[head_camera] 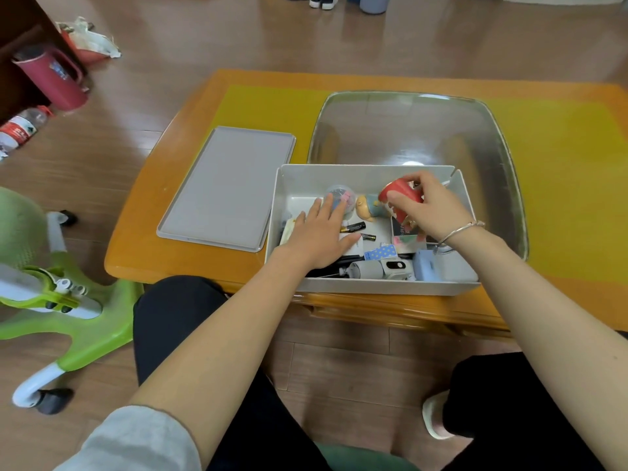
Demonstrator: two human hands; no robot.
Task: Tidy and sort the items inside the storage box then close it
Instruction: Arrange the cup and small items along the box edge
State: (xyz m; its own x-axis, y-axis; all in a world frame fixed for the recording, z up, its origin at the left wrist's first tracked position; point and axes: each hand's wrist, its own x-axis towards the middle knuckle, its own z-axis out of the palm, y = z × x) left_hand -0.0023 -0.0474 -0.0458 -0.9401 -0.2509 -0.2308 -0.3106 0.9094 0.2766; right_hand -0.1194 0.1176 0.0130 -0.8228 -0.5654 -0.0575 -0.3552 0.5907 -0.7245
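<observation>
While your right hand (429, 206) curls its fingers around a red cup (400, 195) above the far right corner of the grey box (370, 288), your left hand (317, 234) lies flat with straight fingers reaching to a clear ball (341, 195) inside; the box sits at the table's (142, 239) near edge, its lid (224, 188) lying just beside it on the left

Bright, even indoor light; a white glare spot sits on the clear tray (411, 163), soft sheen on the floor (210, 39). Edges bow outward, and fine detail smears slightly.
</observation>
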